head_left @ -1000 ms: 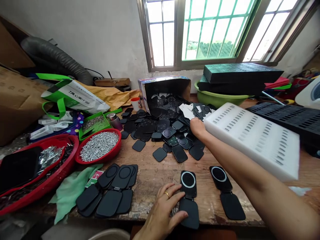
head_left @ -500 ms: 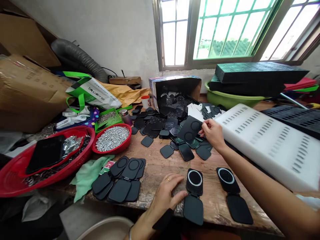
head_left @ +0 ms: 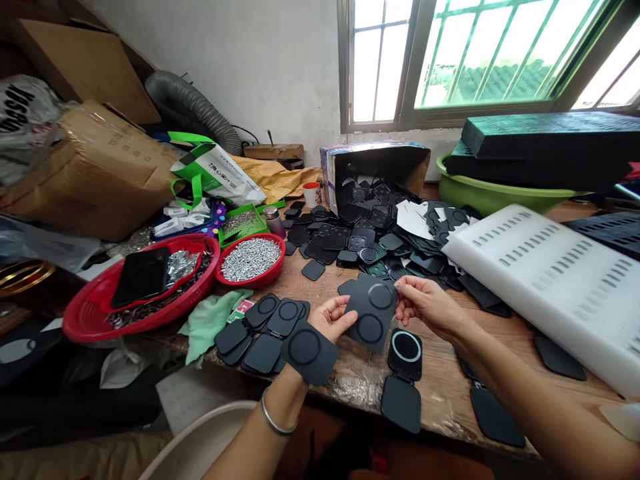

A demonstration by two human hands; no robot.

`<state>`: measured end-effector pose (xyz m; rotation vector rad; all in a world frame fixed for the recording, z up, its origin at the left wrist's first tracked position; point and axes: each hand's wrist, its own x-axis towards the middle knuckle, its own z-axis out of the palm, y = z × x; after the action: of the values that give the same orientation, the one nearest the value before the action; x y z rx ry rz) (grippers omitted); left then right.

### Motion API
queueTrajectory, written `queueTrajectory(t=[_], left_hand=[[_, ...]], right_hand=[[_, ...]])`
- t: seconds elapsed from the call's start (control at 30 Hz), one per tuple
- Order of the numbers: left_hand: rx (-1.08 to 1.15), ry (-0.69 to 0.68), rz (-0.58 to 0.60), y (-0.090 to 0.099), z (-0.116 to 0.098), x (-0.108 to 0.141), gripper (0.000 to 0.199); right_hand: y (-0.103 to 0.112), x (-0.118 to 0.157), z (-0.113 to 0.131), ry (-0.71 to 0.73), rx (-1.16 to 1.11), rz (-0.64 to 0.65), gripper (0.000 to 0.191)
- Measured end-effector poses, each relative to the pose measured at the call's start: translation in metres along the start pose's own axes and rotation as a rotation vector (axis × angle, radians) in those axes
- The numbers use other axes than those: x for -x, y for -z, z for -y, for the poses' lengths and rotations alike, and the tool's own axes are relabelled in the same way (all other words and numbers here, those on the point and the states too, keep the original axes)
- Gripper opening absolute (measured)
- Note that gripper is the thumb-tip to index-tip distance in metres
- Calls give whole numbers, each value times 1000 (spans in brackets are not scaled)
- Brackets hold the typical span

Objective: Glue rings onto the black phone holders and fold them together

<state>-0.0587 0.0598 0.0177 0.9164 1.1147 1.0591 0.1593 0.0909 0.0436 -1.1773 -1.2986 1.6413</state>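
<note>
A dark sheet with two ring marks (head_left: 371, 312) is held up between my hands. My left hand (head_left: 333, 319) pinches its left edge, and a smaller black piece with one ring (head_left: 309, 352) lies over that wrist. My right hand (head_left: 420, 303) grips the sheet's upper right corner. Just below is an unfolded black hinged piece with a white ring (head_left: 405, 355). Another hinged piece (head_left: 496, 413) lies partly hidden under my right forearm. To the left, several folded-out black pieces (head_left: 265, 352) overlap near the table edge.
A pile of black parts (head_left: 357, 233) spills from an open box (head_left: 425, 167). Red baskets (head_left: 283, 270) with metal pins and a phone-like slab stand left. A white foam block (head_left: 555, 267) lies right, before a green basin (head_left: 510, 197).
My left hand has risen from the table to the sheet's left edge. My right hand has brought the sheet down and closer. The view has turned left.
</note>
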Motion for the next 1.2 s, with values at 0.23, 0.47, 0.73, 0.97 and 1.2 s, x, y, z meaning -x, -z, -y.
queueTrajectory(t=[0.23,0.47,0.73,0.97,1.2], left_hand=[[80,40,-50,-1,11,7,45],[117,-57,-158,2,24,-9,53],[59,-311,-361,-16,19,-7,51],[47,-270,-316,-46,28,-5,39],[-139,-337,-199,-53,34,2,40]], right_hand=[[-15,-5,-22,431,669,-406,27],[-32,19,-31,528,856,-285,8],[-17,52,-24,235,585,-171,12],[-65,78,-40,186,227,-89,15],[-71,81,-20,783,642,-162,33]])
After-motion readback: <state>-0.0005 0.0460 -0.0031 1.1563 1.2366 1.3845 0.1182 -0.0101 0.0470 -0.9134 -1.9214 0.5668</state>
